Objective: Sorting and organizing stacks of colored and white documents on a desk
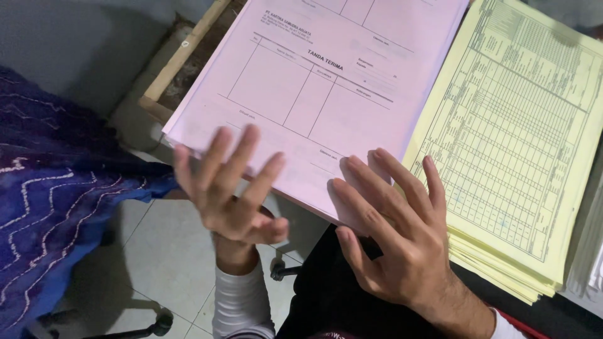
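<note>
1. I see a stack of yellow table forms point(515, 144) just right of the pink forms point(314, 94); blue patterned cloth point(56, 188) lies left.
2. My right hand point(396, 238) rests spread on the pink stack's near corner.
3. My left hand point(229, 188) hovers open, palm up, at its near edge, gripping nothing.

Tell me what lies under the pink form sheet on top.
Under the top pink sheet lies a stack of more pink sheets, their edges showing at its left and near sides. The right hand rests on it. What supports the stack is covered.
</note>
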